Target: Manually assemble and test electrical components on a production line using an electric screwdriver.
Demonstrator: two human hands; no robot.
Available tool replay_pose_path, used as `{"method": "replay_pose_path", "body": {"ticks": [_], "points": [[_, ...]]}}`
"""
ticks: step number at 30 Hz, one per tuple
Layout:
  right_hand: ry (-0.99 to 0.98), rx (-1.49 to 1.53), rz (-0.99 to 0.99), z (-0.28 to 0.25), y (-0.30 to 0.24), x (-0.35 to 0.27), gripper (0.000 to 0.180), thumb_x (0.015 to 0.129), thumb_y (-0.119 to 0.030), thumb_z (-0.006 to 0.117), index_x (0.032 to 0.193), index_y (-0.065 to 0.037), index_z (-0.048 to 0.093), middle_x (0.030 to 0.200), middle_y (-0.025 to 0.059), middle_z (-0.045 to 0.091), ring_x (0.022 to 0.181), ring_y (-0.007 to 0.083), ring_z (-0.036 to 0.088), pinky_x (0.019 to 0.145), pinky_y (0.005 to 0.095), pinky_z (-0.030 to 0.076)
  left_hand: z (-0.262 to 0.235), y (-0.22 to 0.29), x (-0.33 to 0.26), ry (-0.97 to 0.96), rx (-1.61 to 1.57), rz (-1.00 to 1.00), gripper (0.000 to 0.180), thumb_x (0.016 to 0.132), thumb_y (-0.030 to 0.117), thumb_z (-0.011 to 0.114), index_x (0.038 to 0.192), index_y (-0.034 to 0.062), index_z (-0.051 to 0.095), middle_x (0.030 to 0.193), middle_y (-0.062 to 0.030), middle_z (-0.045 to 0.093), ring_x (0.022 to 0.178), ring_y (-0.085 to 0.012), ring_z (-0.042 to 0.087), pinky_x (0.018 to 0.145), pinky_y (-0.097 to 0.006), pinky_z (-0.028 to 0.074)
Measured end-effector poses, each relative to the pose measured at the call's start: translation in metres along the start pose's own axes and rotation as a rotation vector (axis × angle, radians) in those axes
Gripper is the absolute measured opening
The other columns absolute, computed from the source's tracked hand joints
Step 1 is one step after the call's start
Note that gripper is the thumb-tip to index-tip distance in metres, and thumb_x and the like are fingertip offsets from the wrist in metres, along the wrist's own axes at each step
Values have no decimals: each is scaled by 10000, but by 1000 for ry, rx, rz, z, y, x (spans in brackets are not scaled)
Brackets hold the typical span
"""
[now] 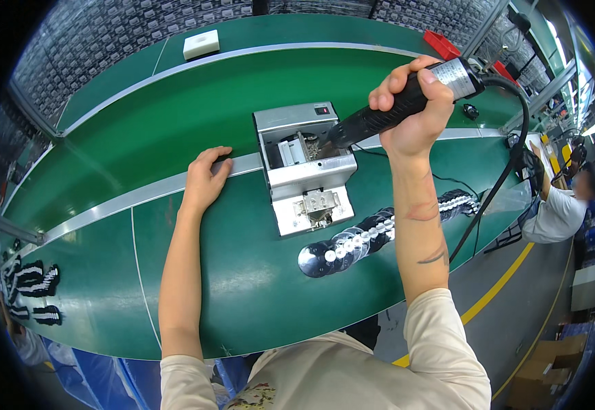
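Note:
My right hand is wrapped round a black corded electric screwdriver, which slants down to the left. The driver's tapered nose reaches over the open hopper of a silver screw feeder, where small loose screws lie. Whether its tip touches them I cannot tell. To the left of the feeder my left hand rests on the metal strip of the bench, fingers stretched out and holding nothing. Beneath my right forearm runs a row of overlapping dark, shiny discs with white centres.
The green bench carries several black-and-white striped pieces at far left. A white block and a red bin sit on the back ledge. The driver's thick black cable hangs down at right. Another person sits beyond.

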State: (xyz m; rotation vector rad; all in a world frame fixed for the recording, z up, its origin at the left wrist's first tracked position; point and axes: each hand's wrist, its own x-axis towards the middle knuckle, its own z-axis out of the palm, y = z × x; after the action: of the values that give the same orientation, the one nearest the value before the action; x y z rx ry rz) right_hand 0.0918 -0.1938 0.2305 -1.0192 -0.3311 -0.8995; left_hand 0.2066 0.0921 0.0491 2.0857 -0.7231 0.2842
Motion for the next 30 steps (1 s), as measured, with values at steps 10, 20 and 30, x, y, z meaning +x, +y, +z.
{"method": "replay_pose_path", "body": {"ticks": [10, 20, 30], "points": [[21, 51, 8, 0, -14, 5, 188, 876, -257, 542, 960, -90, 518, 682, 86, 556, 489, 195, 518, 498, 378, 467, 0, 2, 0, -15, 5, -20, 253, 898, 116, 664, 1119, -6, 686, 1112, -159, 705, 1023, -301, 676, 906, -364, 518], [58, 310, 7, -18, -34, 18, 263, 871, -394, 523, 946, -147, 573, 688, 28, 537, 531, 153, 495, 541, 329, 427, -1, 8, 2, -18, 11, -17, 250, 905, 117, 663, 1124, -1, 686, 1110, -154, 704, 1014, -291, 679, 886, -359, 524], [-190, 549, -104, -39, -69, 20, 336, 898, -417, 503, 1003, -116, 610, 764, 46, 585, 574, 154, 509, 564, 334, 406, 0, -2, 3, 25, -75, -72, 202, 924, 37, 637, 1108, -35, 677, 1071, -117, 699, 996, -197, 688, 881, -308, 543]]}}
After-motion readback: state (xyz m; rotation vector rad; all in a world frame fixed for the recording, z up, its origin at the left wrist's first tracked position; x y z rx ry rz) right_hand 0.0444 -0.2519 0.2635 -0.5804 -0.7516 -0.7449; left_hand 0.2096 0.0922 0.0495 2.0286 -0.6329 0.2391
